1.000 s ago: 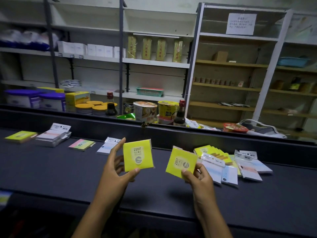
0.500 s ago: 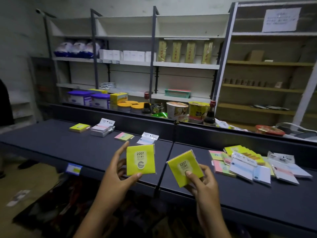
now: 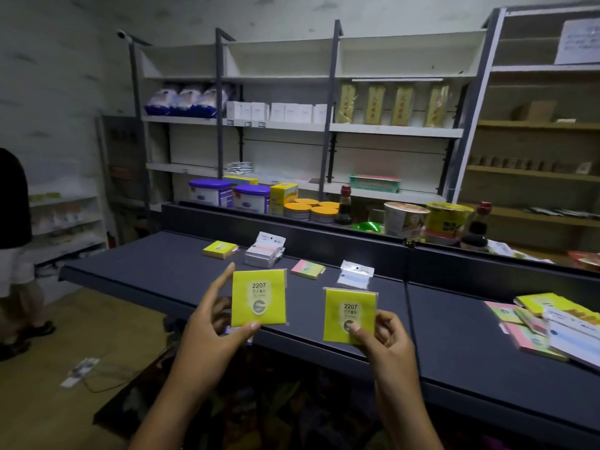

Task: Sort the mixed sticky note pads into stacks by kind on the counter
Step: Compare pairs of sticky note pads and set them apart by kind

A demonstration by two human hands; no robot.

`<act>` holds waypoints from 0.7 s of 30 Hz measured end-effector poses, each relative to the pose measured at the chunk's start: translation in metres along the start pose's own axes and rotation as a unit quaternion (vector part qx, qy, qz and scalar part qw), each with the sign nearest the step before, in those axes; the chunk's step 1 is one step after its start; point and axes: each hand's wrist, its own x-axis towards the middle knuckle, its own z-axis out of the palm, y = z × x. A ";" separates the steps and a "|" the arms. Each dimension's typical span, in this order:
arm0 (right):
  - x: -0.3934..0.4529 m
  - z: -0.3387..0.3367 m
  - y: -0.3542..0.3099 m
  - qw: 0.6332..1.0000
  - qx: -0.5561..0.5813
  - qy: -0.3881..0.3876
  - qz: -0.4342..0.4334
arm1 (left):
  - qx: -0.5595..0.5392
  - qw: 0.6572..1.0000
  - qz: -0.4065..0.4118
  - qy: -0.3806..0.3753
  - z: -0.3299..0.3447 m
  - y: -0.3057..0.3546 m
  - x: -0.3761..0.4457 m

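Note:
My left hand (image 3: 212, 323) pinches a yellow sticky pad marked 2207 (image 3: 258, 297) upright above the dark counter (image 3: 156, 271). My right hand (image 3: 386, 339) grips a second yellow 2207 pad (image 3: 349, 315) by its lower edge. At the back of the counter lie a yellow pad stack (image 3: 220, 249), a stack of white packaged pads (image 3: 264, 253), a pink-green pad (image 3: 307, 268) and a white-blue packet (image 3: 354, 275). A mixed pile of pads (image 3: 552, 323) lies at the right.
Behind the counter's raised back edge (image 3: 324, 233) stand tubs, jars, sauce bottles and noodle cups (image 3: 404, 219). White and wooden shelving fills the back wall. A person's leg (image 3: 16, 277) is at the far left. Cables and paper lie on the floor.
The view has swung left, so the sorted stacks have shifted toward the middle. Both hands still hold their yellow pads; the right pad has turned more upright.

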 end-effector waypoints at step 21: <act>0.104 0.177 0.037 0.994 -0.037 -0.054 -0.085 | 0.024 0.999 -0.002 0.040 -0.119 -0.078 0.145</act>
